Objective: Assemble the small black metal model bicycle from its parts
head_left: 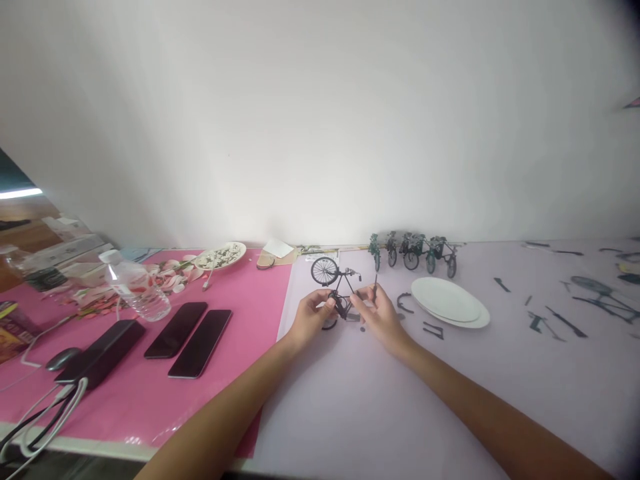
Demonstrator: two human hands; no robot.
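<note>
A small black model bicycle [336,280] stands on the pale lilac table sheet [380,400], its one fitted wheel raised toward the wall. My left hand [311,316] is closed on the lower part of its frame. My right hand [376,312] pinches the frame from the right and also holds a thin dark screwdriver [375,283] upright. A small dark part [363,329] lies just below my right thumb.
Several finished model bicycles [413,250] line the wall. White plates [450,301] sit to the right, with loose black parts [547,321] scattered beyond. On the pink mat [150,393] lie phones [200,342], a water bottle [134,285], a mouse [63,358], cables and a dish [223,255].
</note>
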